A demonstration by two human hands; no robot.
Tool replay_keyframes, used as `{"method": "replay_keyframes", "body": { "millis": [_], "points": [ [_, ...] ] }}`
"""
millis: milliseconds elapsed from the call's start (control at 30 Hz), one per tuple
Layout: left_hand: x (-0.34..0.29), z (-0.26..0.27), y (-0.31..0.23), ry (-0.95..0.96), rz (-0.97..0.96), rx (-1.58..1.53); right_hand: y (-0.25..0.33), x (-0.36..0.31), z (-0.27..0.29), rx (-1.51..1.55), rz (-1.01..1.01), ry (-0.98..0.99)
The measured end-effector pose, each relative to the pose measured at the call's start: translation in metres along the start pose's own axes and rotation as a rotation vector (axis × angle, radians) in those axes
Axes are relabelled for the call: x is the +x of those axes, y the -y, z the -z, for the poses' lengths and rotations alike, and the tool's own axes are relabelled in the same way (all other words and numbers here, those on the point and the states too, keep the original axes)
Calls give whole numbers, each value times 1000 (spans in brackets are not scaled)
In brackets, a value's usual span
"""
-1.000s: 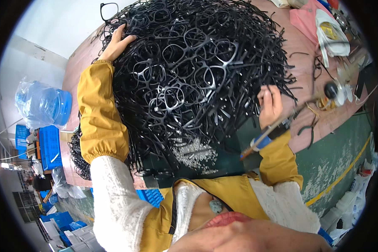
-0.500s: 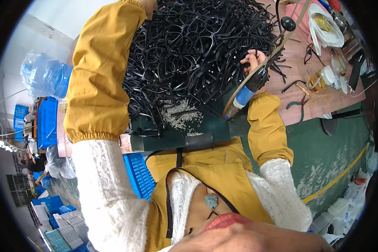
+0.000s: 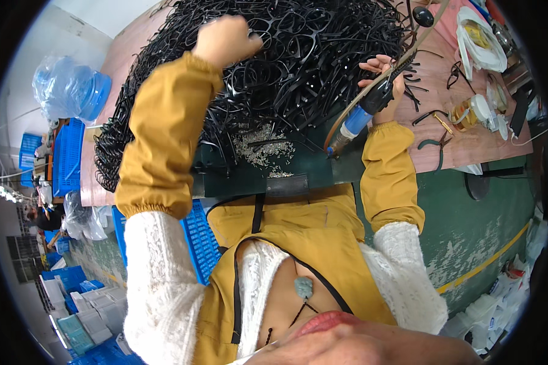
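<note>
A broad heap of black eyeglass frames and temple arms covers the far part of the bench. My left hand is over the heap's left part, blurred by motion. Its fingers look curled, but I cannot make out whether anything is in them. At the heap's right edge, my right hand has a blue-and-black power screwdriver lying across its palm, fingertips loosely curled. The tool slants down to the left, its tip over the dark green mat. Small pale screw-like pieces lie scattered before the heap.
Pliers, a jar with a white lid and a single eyeglass frame lie at the right on the wooden bench. A brown hose runs up from the screwdriver. Blue crates stand at the left; another is below the bench edge.
My left hand has come from the far edge of view back over the heap. My right hand and the screwdriver have shifted slightly. The view has moved, showing more of the heap's left side.
</note>
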State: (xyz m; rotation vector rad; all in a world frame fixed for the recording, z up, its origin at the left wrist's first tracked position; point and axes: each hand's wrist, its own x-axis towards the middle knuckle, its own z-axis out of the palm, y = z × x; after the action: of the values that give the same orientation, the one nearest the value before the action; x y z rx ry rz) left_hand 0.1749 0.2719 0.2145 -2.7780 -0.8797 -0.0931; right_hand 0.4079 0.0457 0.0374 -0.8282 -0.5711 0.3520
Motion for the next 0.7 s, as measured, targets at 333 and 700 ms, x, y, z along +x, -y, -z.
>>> {"method": "replay_keyframes", "body": {
  "millis": [333,700],
  "points": [
    [-103,-36,19,-456,341,-507,44,-6,15,18,177,-346],
    [-245,-72,-17,-971,468,-1962,43,-235,-79,-306,-416,289]
  ]
}}
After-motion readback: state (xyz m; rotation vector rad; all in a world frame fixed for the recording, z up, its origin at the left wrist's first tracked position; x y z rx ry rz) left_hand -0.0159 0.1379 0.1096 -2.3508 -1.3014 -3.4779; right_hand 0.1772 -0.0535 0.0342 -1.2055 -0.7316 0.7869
